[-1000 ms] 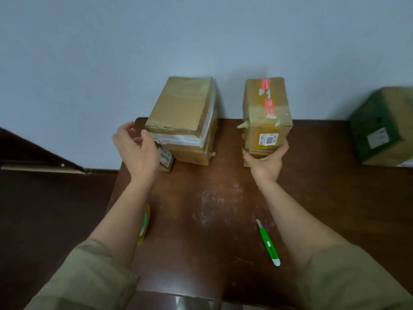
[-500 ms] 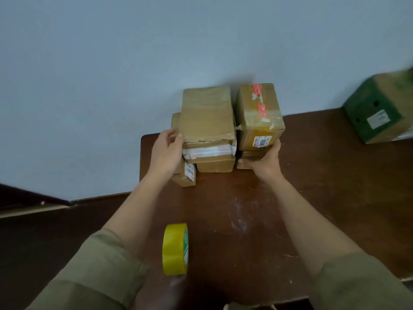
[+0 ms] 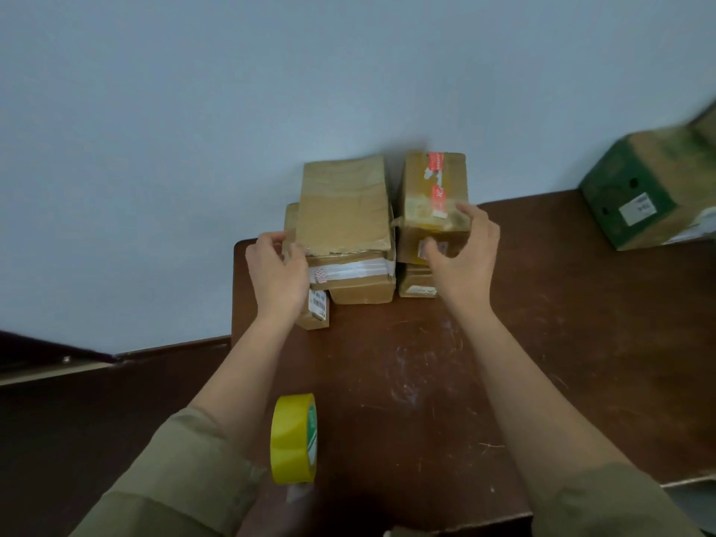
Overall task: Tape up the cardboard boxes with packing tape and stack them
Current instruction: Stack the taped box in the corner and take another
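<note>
Both hands (image 3: 277, 271) (image 3: 463, 261) at two stacks of cardboard boxes (image 3: 345, 211).
</note>
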Available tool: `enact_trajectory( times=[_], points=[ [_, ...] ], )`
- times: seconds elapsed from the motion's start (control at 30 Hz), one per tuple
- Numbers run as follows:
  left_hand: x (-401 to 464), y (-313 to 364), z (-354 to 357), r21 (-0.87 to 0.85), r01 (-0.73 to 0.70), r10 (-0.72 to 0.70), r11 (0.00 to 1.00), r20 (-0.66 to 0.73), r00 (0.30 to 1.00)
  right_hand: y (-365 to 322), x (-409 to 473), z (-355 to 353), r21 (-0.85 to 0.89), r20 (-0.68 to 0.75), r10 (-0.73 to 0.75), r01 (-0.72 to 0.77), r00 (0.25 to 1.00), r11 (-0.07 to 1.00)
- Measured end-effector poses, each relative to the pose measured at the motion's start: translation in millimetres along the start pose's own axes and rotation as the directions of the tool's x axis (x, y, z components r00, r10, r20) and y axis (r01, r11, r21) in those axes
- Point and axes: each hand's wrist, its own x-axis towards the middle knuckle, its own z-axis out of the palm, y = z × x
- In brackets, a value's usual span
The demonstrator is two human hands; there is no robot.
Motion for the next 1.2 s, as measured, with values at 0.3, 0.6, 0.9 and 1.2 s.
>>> enact_trajectory(
  times=[0.3,0.6,0.9,1.2],
  points=[
    [-28,17,4,0.022,-0.089,0.089,0.996,0.033,0.996,-23,11,-6,-0.219,0.222,-0.015,0.065,0.975,0.974],
    [-53,13,-18,0.072,-0.516,0.499,0.853,0.178,0.848,-51,-14,-30,-0.176,-0.059,-0.022,0.011,0.998,0.984],
    [-110,49,-11,-0.167,-0.483,0.496,0.86,0.498,0.711,-119,-91,-69,-0.222,0.024,-0.014,0.019,1.0,0.975],
    [-102,26,-46,-0.398,0.256,0.099,0.881,0.683,0.724,-87,-117,-113,0.058,-0.039,0.252,-0.25,0.967,0.967]
  ],
)
